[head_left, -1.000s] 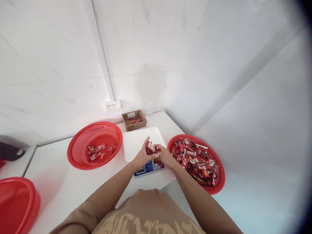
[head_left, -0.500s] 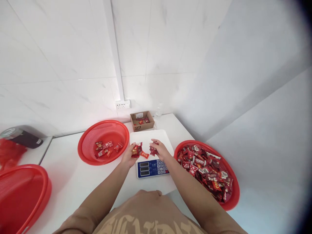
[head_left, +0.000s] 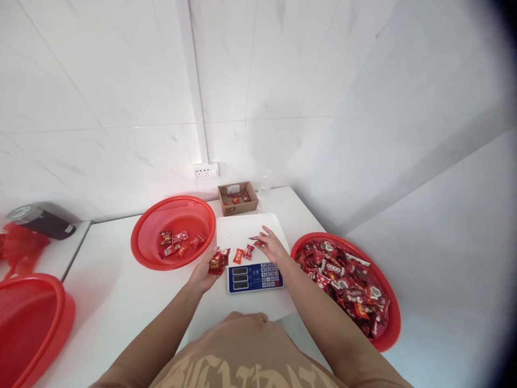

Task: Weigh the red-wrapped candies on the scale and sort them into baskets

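My left hand [head_left: 204, 272] is closed on a few red candy packets [head_left: 218, 260], held just left of the white scale [head_left: 238, 233]. My right hand [head_left: 272, 247] rests on the scale's white platform with fingers spread, its fingertips touching a red packet [head_left: 257, 241]. Two more loose packets [head_left: 243, 254] lie on the platform between my hands, above the blue keypad panel [head_left: 253, 277].
A red basket [head_left: 147, 229] holding several candy packets sits to the left of the scale. A red basket [head_left: 390, 328] full of packets is on the right. A small cardboard box [head_left: 237, 198] and a wall socket [head_left: 206, 170] are behind. Another red basket [head_left: 32, 323] is at far left.
My hands, together on a bunch of packets a second ago, have parted. The left hand carried some packets leftward off the scale. The right hand laid packets on the platform and spread open.
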Available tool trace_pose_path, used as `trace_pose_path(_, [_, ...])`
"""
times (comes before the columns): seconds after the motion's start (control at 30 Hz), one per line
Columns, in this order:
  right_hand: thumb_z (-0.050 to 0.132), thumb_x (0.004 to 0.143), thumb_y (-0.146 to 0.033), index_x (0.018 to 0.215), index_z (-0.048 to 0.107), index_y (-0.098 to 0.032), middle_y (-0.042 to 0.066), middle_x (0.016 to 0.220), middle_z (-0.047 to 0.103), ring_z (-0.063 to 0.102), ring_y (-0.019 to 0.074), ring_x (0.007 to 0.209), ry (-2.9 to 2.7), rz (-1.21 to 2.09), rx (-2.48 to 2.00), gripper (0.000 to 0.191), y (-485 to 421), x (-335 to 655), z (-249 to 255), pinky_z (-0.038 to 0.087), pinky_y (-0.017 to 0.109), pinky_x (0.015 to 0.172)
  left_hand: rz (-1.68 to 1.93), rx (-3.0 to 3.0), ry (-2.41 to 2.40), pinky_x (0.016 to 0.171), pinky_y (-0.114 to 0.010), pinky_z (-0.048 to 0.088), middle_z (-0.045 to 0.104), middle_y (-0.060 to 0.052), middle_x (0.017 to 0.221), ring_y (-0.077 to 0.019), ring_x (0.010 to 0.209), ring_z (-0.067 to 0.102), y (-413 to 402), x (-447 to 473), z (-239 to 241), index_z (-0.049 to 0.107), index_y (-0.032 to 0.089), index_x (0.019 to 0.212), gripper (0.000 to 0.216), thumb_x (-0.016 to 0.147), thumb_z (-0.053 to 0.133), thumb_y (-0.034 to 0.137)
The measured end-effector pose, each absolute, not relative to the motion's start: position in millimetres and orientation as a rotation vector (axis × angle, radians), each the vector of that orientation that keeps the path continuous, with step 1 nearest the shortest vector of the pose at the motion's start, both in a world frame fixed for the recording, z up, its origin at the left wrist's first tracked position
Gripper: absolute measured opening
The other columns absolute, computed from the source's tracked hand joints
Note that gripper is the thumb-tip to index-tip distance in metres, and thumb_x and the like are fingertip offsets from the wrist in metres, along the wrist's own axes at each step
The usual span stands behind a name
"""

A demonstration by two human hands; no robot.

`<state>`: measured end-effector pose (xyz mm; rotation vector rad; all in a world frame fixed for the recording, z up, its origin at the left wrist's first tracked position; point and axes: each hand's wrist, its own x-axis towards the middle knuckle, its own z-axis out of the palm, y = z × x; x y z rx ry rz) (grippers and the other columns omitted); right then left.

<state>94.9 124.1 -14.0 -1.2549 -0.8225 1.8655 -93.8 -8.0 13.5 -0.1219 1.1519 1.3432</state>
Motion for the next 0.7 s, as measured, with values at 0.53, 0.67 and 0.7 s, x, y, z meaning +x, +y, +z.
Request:
trace_pose_path(0.53, [0.062,0.072,-0.051,0.116,0.056,-0.023,0.007,0.109,0.063,0.060,0.0221,0.098,-1.437,2.016,-1.220,0.052,39,105,6,0.052,0.038,0.078,0.999,0.353,1.202,0.056,-0.023,0.042,0.067,-0.003,0.082,-0.0127,0.060,0.062,-40,-59,9,0.052,0.021,0.119,0.058,0.069,0.072,0.041])
trace_pose_path(0.67, [0.068,0.067,-0.053,0.112,0.059,-0.020,0.007,0.101,0.065,0.062,0.0193,0.087,-1.549,2.076,-1.187,0.057,9,111,11,0.052,0.033,0.069,0.951,0.487,1.171,0.051,-0.021,0.038,0.065,-0.002,0.072,-0.0116,0.053,0.058,-45,-49,10,0.052,0.018,0.121,0.062,0.068,0.071,0.044])
trace_pose_path(0.7, [0.068,0.066,-0.054,0.111,0.060,-0.019,0.007,0.099,0.066,0.062,0.0184,0.085,-1.540,2.048,-1.221,0.057,5,112,10,0.052,0.031,0.068,0.948,0.497,1.169,0.051,-0.022,0.038,0.065,-0.003,0.073,-0.0118,0.054,0.058,-46,-47,10,0.053,0.018,0.119,0.060,0.069,0.071,0.044])
